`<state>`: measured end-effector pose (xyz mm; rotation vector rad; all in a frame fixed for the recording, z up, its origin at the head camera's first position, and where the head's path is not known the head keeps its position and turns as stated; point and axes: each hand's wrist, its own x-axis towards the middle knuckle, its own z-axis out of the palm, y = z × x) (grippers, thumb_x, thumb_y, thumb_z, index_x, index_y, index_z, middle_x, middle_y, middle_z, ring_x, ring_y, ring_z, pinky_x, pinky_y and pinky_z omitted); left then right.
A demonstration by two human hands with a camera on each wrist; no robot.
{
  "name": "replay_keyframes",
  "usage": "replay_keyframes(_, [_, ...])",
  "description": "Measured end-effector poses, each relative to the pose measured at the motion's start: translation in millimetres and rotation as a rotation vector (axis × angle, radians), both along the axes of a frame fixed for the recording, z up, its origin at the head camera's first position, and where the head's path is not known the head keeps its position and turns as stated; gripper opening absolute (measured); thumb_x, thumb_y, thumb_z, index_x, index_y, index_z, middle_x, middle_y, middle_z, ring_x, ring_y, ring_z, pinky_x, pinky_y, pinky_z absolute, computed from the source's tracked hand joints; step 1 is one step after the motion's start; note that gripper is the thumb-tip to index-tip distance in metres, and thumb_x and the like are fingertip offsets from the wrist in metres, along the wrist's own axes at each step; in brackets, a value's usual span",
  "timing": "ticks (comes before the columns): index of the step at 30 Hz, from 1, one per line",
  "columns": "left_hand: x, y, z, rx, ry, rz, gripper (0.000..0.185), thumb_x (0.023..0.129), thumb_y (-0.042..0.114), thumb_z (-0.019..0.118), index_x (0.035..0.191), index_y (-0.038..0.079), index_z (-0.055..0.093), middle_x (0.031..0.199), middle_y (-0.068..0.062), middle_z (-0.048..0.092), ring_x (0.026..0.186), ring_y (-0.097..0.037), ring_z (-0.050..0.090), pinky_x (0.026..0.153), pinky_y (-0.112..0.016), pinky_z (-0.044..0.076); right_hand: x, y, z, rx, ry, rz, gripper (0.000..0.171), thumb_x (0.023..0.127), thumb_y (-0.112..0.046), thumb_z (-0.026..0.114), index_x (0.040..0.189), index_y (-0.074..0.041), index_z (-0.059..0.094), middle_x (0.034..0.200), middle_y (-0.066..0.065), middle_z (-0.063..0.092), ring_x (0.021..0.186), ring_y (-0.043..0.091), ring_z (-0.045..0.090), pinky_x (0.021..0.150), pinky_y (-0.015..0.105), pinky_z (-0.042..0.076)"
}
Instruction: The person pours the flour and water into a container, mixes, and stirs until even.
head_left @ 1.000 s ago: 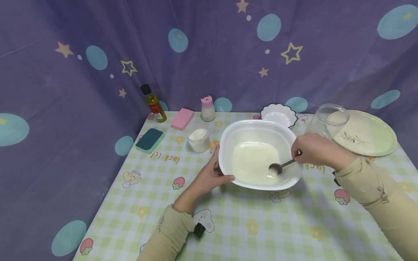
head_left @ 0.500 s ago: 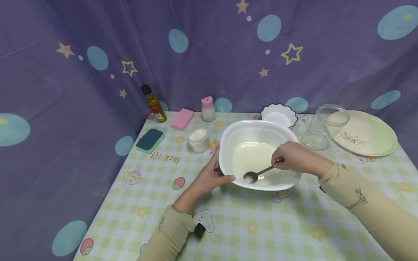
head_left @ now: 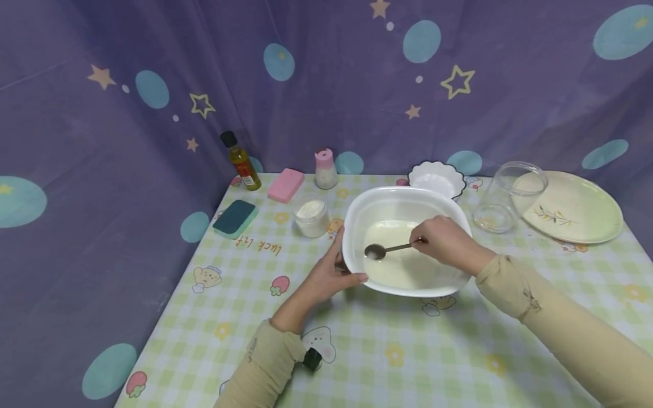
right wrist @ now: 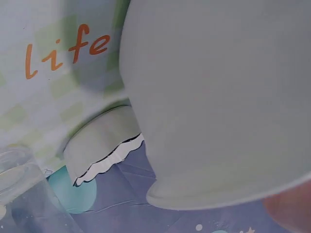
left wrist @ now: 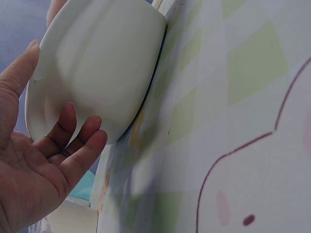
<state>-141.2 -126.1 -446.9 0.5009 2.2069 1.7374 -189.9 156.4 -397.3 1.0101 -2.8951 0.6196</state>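
Note:
A white rounded-square basin (head_left: 398, 205) stands on the table, holding a pale, milky liquid (head_left: 395, 275). My left hand (head_left: 329, 276) steadies its left side, thumb at the rim and fingers against the outer wall. The left wrist view shows those bent fingertips (left wrist: 92, 127) near the basin's outside (left wrist: 104, 63). Over the basin, my right hand (head_left: 445, 241) grips the handle of a dark metal spoon (head_left: 376, 252), whose head is at the liquid's left side. In the right wrist view the basin wall (right wrist: 218, 97) hides the spoon and most of the hand.
Behind the basin sits a scalloped white dish (head_left: 436, 177). A clear plastic cup (head_left: 502, 207) and an oval plate (head_left: 586, 209) are at the right. To the left are a jar of white powder (head_left: 311, 218), a pink-topped shaker (head_left: 325, 170), two sponges (head_left: 236, 219) and an oil bottle (head_left: 242, 164).
My right hand has swept the spoon from the basin's right side to the near left, then away along the left side. The left hand and basin have stayed in place.

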Motion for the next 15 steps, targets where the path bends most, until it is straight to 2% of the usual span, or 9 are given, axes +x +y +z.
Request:
replay_keyframes(6, [-0.1, 0.1, 0.1, -0.001, -0.004, 0.004, 0.114, 0.083, 0.010, 0.079, 0.157, 0.034, -0.004, 0.119, -0.021, 0.065, 0.094, -0.021, 0.066, 0.086, -0.043, 0.052, -11.0, 5.4, -1.4, 0.002, 0.038, -0.059, 0.009, 0.081, -0.001, 0.071, 0.078, -0.008, 0.076, 0.070, -0.004, 0.068, 0.063, 0.012, 0.056, 0.063, 0.037, 0.048])
replay_keyframes(15, [-0.3, -0.3, 0.9, -0.009, 0.008, -0.003, 0.113, 0.083, 0.013, 0.079, 0.157, 0.029, -0.005, 0.119, -0.022, 0.065, 0.093, -0.020, 0.066, 0.084, -0.040, 0.052, -19.0, 25.2, 6.9, 0.030, 0.003, -0.180, 0.012, 0.080, -0.001, 0.066, 0.078, -0.009, 0.076, 0.073, 0.000, 0.069, 0.067, 0.020, 0.059, 0.066, 0.042, 0.048])
